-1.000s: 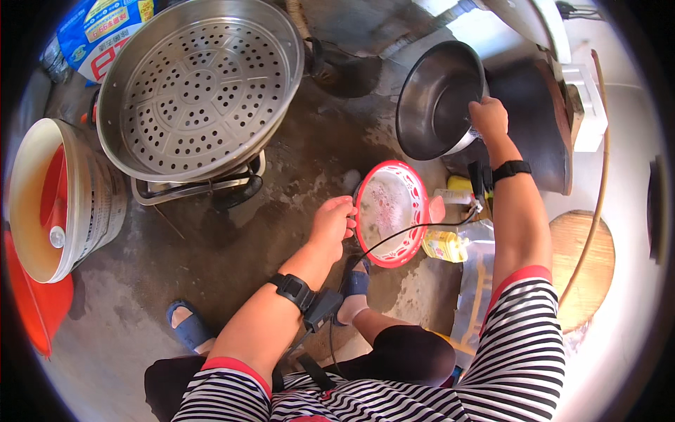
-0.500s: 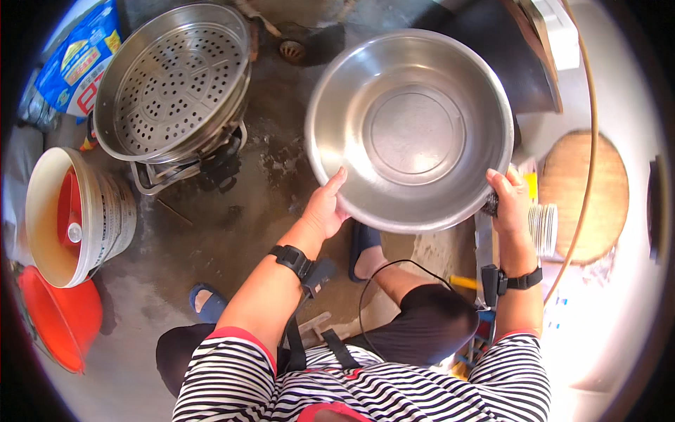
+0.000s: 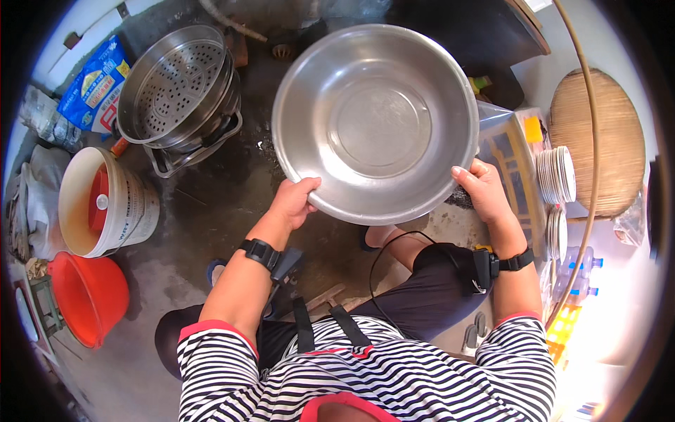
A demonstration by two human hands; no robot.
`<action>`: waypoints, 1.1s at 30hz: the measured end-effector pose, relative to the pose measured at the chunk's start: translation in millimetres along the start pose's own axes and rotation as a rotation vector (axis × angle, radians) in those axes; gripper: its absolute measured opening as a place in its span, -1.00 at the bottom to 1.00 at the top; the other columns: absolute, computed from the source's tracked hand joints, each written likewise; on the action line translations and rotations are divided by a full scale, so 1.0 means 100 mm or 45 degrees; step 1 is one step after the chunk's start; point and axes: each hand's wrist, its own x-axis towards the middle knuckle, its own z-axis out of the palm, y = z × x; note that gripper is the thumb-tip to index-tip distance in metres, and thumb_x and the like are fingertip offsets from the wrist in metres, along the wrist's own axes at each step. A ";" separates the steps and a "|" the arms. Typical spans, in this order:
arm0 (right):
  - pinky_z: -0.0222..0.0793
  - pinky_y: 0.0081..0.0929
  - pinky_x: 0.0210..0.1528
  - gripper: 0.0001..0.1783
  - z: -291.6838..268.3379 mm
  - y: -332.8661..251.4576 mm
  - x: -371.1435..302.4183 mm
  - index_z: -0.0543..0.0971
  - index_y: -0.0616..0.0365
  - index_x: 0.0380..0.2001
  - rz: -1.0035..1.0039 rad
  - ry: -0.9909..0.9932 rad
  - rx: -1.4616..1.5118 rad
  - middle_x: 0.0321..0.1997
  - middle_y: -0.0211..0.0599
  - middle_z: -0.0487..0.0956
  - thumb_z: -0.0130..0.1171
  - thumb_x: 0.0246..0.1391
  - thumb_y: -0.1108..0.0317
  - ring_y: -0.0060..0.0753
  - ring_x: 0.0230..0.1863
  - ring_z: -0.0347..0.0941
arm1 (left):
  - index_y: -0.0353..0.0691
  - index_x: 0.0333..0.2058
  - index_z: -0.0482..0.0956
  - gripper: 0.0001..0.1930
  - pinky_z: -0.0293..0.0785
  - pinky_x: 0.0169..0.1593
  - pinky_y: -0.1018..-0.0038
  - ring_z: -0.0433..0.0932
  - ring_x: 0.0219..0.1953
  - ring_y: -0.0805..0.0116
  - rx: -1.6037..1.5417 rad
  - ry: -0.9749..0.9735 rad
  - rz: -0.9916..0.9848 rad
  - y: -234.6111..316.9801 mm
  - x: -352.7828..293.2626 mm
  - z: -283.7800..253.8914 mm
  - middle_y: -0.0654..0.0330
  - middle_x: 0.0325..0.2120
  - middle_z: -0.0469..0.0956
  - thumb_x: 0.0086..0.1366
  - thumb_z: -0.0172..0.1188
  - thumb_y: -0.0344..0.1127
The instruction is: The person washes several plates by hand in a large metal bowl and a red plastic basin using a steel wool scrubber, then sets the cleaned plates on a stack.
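Observation:
A wide stainless steel basin (image 3: pixel 380 130) is held up in front of me, its inside facing me and nothing lying in it. My left hand (image 3: pixel 292 202) grips the rim at the lower left, thumb over the edge and fingers behind. On the lower right of the rim, my right hand (image 3: pixel 485 188) has the same kind of hold, with its thumb on the edge. The fingers under the basin are mostly hidden. Left of the basin stands a metal steamer pot (image 3: pixel 176 84) with a perforated tray inside, apart from both hands.
A white bucket (image 3: pixel 144 214) with a red thing inside stands at the left, above a red plastic basin (image 3: pixel 105 292). A blue bag (image 3: pixel 95 84) leans behind. At right are stacked plates (image 3: pixel 555 176), a round wooden board (image 3: pixel 598 141) and a hanging hose (image 3: pixel 595 112).
The basin and both hands have shifted left in the picture. My view has turned to the right, showing more of the plates and a clear-sided rack. Both hands keep hold of the rim.

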 end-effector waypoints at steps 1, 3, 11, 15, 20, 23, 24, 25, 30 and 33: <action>0.34 -0.61 -0.11 -0.71 -0.04 0.04 -0.04 0.59 0.34 -0.22 0.015 -0.026 0.046 -0.29 -0.44 0.59 0.14 0.10 0.31 -0.68 -0.25 0.42 | -0.27 -0.28 0.47 -0.84 0.25 -0.60 0.54 0.38 -0.61 0.46 0.018 -0.003 0.008 0.05 -0.07 0.06 0.25 -0.50 0.49 0.18 0.12 -0.35; 0.35 -0.60 -0.09 -0.70 -0.17 0.16 -0.07 0.58 0.36 -0.20 -0.020 -0.037 0.078 -0.26 -0.41 0.60 0.13 0.11 0.31 -0.66 -0.22 0.44 | -0.29 -0.27 0.48 -0.82 0.23 -0.63 0.57 0.39 -0.62 0.48 0.125 0.061 0.165 0.17 -0.20 0.21 0.23 -0.50 0.50 0.17 0.13 -0.35; 0.36 -0.61 -0.14 -0.65 0.04 0.39 0.01 0.59 0.38 -0.23 0.073 -0.219 0.126 -0.25 -0.32 0.61 0.14 0.12 0.23 -0.61 -0.25 0.46 | -0.40 -0.29 0.52 -0.78 0.28 -0.63 0.53 0.45 -0.62 0.41 0.648 0.383 0.376 0.99 -0.90 0.35 0.14 -0.51 0.55 0.14 0.11 -0.36; 0.43 -0.51 -0.13 -0.57 0.03 0.38 0.02 0.55 0.34 -0.15 0.241 -0.316 0.559 -0.22 -0.26 0.61 0.14 0.13 0.14 -0.44 -0.20 0.53 | -0.38 -0.28 0.54 -0.78 0.47 -0.46 0.45 0.54 -0.50 0.31 0.668 0.433 0.374 1.15 -1.11 0.38 0.15 -0.48 0.55 0.12 0.16 -0.36; 0.46 -0.36 0.00 -0.48 0.28 0.17 -0.10 0.44 0.25 0.01 0.453 -0.398 0.790 -0.08 -0.18 0.57 0.08 0.17 0.03 -0.33 -0.09 0.53 | -0.35 -0.30 0.54 -0.78 0.39 -0.54 0.45 0.51 -0.51 0.32 0.585 0.471 0.388 1.08 -1.48 0.26 0.13 -0.47 0.55 0.07 0.17 -0.37; 0.47 -0.44 -0.10 -0.51 0.47 0.03 -0.09 0.50 0.25 -0.08 0.439 -0.489 0.574 -0.14 -0.21 0.60 0.13 0.14 0.03 -0.41 -0.13 0.53 | -0.38 -0.32 0.55 -0.80 0.36 -0.53 0.49 0.50 -0.53 0.34 0.520 0.550 0.413 1.01 -1.54 0.05 0.14 -0.51 0.55 0.06 0.15 -0.41; 0.45 -0.47 -0.13 -0.51 0.49 -0.01 -0.09 0.52 0.27 -0.10 0.414 -0.550 0.519 -0.18 -0.24 0.60 0.15 0.12 0.04 -0.44 -0.16 0.53 | -0.38 -0.30 0.55 -0.79 0.39 -0.52 0.47 0.51 -0.51 0.33 0.475 0.568 0.374 0.97 -1.49 0.01 0.13 -0.48 0.55 0.07 0.16 -0.40; 0.44 -0.51 -0.16 -0.52 0.43 0.00 -0.06 0.54 0.29 -0.13 0.396 -0.586 0.454 -0.21 -0.26 0.61 0.18 0.10 0.05 -0.48 -0.19 0.52 | -0.37 -0.28 0.54 -0.78 0.41 -0.51 0.48 0.52 -0.50 0.34 0.470 0.557 0.347 0.95 -1.46 0.03 0.13 -0.45 0.55 0.09 0.17 -0.39; 0.40 -0.49 -0.36 -0.57 -0.04 0.43 0.16 0.61 0.23 -0.29 0.312 -0.762 -0.399 -0.42 -0.36 0.58 0.33 -0.05 0.06 -0.51 -0.46 0.46 | -0.40 -0.29 0.52 -0.80 0.49 -0.52 0.47 0.57 -0.50 0.28 0.538 0.602 0.292 1.04 -1.40 -0.32 0.11 -0.46 0.56 0.11 0.13 -0.42; 0.43 -0.49 -0.35 -0.67 -0.40 0.58 0.16 0.61 0.20 -0.31 0.521 -0.383 -0.193 -0.40 -0.33 0.60 0.32 -0.04 0.16 -0.48 -0.43 0.51 | -0.33 -0.29 0.52 -0.77 0.47 -0.53 0.41 0.51 -0.56 0.29 0.871 0.714 0.168 1.06 -1.39 -0.47 0.15 -0.51 0.51 0.06 0.14 -0.36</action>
